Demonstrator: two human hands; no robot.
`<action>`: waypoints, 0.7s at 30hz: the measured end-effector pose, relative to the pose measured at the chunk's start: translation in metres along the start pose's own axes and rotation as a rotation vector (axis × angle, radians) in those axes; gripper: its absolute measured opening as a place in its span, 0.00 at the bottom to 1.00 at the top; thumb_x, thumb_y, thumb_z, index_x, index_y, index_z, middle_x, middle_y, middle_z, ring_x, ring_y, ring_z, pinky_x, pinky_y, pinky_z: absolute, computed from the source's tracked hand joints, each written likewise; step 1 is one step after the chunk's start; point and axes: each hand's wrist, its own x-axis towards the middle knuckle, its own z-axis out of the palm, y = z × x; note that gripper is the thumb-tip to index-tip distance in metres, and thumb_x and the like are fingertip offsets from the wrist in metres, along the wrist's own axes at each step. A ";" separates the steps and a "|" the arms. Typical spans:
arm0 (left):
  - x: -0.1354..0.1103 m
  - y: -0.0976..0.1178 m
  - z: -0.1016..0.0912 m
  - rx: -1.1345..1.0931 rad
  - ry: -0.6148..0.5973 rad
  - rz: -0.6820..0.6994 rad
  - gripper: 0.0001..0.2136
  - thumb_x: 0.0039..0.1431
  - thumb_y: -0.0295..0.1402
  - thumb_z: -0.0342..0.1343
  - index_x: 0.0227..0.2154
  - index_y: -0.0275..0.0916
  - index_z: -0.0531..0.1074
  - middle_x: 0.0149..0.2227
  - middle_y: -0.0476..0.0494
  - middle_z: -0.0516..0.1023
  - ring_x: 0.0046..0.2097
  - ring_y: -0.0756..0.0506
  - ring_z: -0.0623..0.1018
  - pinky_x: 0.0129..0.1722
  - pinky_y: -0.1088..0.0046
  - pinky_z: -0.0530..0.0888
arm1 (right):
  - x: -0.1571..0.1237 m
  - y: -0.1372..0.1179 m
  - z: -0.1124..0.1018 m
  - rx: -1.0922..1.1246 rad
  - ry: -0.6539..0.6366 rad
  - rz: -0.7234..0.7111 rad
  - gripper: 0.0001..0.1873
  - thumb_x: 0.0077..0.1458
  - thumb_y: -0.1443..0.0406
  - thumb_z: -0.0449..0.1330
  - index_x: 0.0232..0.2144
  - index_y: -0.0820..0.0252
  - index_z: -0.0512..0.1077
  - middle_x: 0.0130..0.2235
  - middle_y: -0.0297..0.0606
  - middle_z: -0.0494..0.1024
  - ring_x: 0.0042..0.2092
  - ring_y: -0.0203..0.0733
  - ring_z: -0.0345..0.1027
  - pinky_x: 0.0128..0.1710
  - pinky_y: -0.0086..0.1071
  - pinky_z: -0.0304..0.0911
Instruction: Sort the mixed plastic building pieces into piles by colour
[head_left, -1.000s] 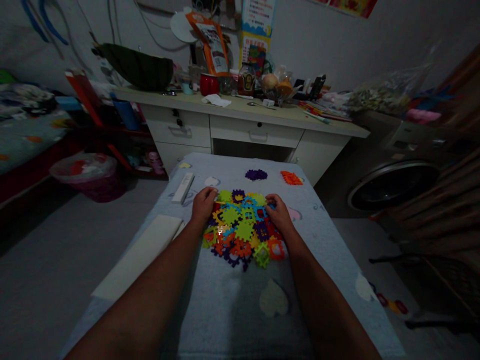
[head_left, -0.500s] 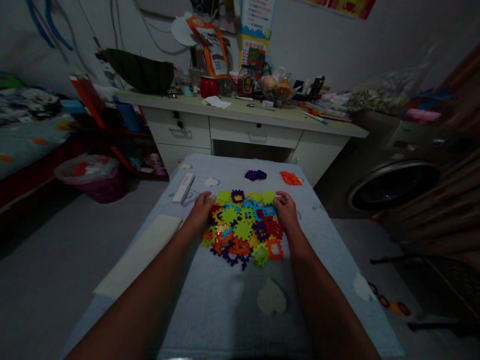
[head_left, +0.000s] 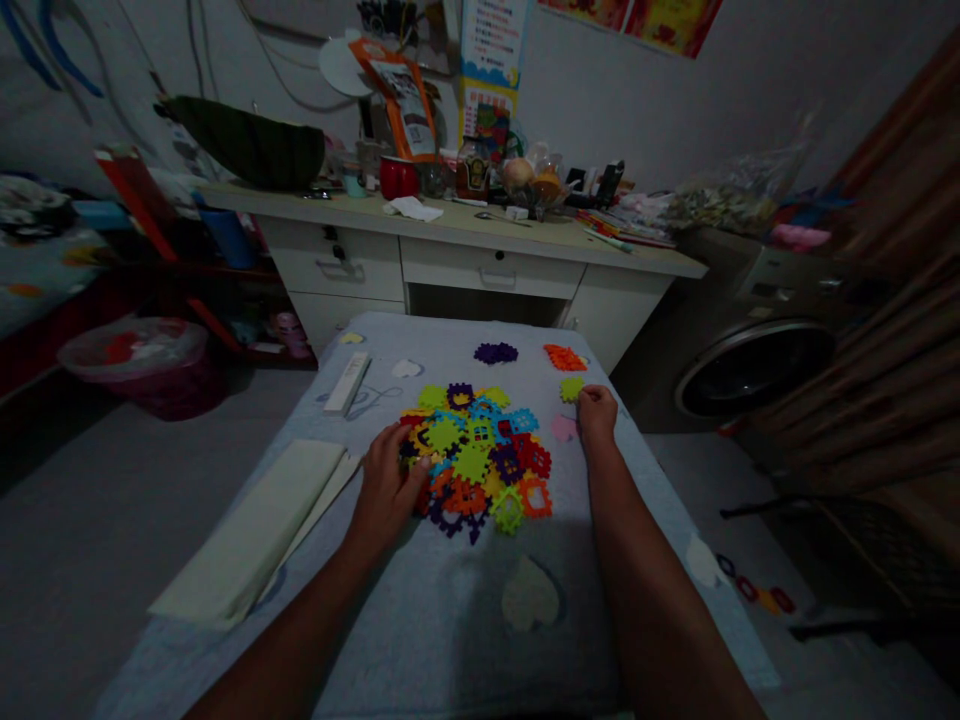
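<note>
Green piece (head_left: 571, 389) (squarish) juts left from right fingers (head_left: 589, 396).

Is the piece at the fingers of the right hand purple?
No, the piece at the right hand is lime green, apart from the mixed pile.

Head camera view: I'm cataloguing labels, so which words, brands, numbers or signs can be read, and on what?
None reads clearly.
Blue-and-yellow paper poster: Chinese-looking characters, too small.
Orange-and-white plastic pouch: print too blurred.
Brown glass jar: print too small.
White rectangular box: faint marks, unreadable.
</note>
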 end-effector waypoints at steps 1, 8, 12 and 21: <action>-0.001 0.000 0.001 -0.003 0.001 0.001 0.23 0.63 0.44 0.49 0.58 0.44 0.63 0.61 0.37 0.64 0.64 0.37 0.63 0.66 0.50 0.59 | 0.005 0.000 0.000 -0.021 0.002 -0.003 0.10 0.41 0.60 0.56 0.27 0.59 0.70 0.26 0.34 0.73 0.31 0.42 0.65 0.36 0.35 0.62; 0.001 -0.001 0.001 -0.035 -0.004 -0.019 0.20 0.63 0.44 0.49 0.55 0.43 0.66 0.58 0.38 0.68 0.61 0.38 0.67 0.64 0.54 0.63 | 0.020 0.007 -0.006 -0.218 -0.037 -0.040 0.09 0.42 0.65 0.54 0.28 0.61 0.72 0.30 0.39 0.76 0.34 0.44 0.67 0.41 0.38 0.63; 0.002 0.001 0.000 -0.036 -0.005 -0.026 0.20 0.62 0.45 0.49 0.53 0.43 0.67 0.56 0.38 0.69 0.60 0.38 0.69 0.63 0.55 0.64 | 0.013 0.011 -0.008 -0.327 -0.053 -0.104 0.13 0.47 0.66 0.52 0.34 0.62 0.74 0.33 0.42 0.77 0.36 0.46 0.67 0.43 0.38 0.62; 0.002 -0.001 -0.001 -0.055 -0.010 -0.049 0.19 0.62 0.46 0.49 0.51 0.43 0.69 0.55 0.39 0.70 0.59 0.38 0.69 0.62 0.56 0.65 | 0.002 0.010 -0.010 -0.620 -0.075 -0.165 0.19 0.49 0.69 0.55 0.44 0.60 0.75 0.49 0.50 0.71 0.52 0.53 0.62 0.55 0.47 0.56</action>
